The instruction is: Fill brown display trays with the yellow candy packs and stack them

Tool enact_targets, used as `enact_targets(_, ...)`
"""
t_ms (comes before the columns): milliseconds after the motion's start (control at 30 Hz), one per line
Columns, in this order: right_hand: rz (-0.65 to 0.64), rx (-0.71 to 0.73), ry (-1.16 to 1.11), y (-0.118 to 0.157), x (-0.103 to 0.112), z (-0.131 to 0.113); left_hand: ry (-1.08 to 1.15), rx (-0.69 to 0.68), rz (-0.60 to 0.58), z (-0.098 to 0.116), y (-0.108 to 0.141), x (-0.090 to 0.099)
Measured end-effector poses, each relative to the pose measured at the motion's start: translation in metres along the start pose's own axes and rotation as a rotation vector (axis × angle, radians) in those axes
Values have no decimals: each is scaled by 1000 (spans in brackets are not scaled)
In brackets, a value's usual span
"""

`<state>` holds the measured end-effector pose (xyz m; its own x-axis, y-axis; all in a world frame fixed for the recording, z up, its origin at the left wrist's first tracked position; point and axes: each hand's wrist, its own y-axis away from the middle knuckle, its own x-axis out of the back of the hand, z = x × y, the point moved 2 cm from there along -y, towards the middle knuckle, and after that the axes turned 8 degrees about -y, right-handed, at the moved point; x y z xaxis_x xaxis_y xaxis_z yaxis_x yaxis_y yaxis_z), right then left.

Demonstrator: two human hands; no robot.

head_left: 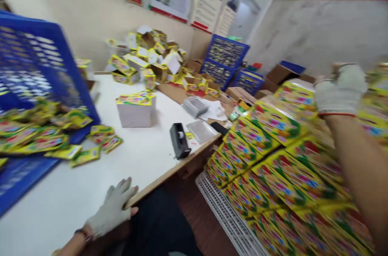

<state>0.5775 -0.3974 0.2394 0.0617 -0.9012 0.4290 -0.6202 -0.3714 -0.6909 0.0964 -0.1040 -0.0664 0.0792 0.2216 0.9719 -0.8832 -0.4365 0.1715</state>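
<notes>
My left hand [117, 205], in a pale work glove with bare fingertips, lies with fingers spread on the white table [100, 179] at its wooden edge. It holds nothing. My right hand [341, 88], gloved as well, is stretched out over the tall stack of yellow printed boxes [273, 183] on the right. Its fingers point away from me and are partly hidden and smeared, so I cannot tell if they grip a box. On the table, a small carton [135, 114] has yellow packets on its top. A black tape dispenser [180, 141] sits near the edge.
A blue plastic crate [65, 66] lies tipped at the left, with yellow packets [36, 137] spilling out. Opened small boxes [148, 60] are heaped at the back wall. Blue baskets [222, 60] stand beyond. The box stack rests on a white slatted pallet [224, 211] beside the table.
</notes>
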Motion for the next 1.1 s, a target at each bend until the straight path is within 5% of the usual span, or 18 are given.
enact_targets(133,-249,129,-14,-1,-193,-37,182,39,-41,-7,25,-4)
enact_targets(300,-578,253,13,-3,-389,-91,347,143,172,-34,85,-39)
enact_targets(400,-706,297,2,12,-486,-130,350,280,280,-38,109,-51)
enact_targets(467,-748,295,16,27,-526,-151,336,349,324,-35,112,-53)
enact_targets(533,-772,288,45,43,-539,-160,324,391,351,-31,110,-52)
enact_targets(600,-762,332,74,61,-526,-156,327,403,372,-26,106,-49)
enact_targets(700,-786,465,92,91,-476,-135,363,362,386,-21,102,-35)
enact_targets(800,-989,492,93,124,-425,-113,416,301,355,-19,97,-19)
enact_targets(933,-1157,362,56,174,-381,-112,543,327,293,-16,90,-15)
enact_targets(1100,-1264,-46,-509,239,-365,-168,810,531,571,-16,83,-17)
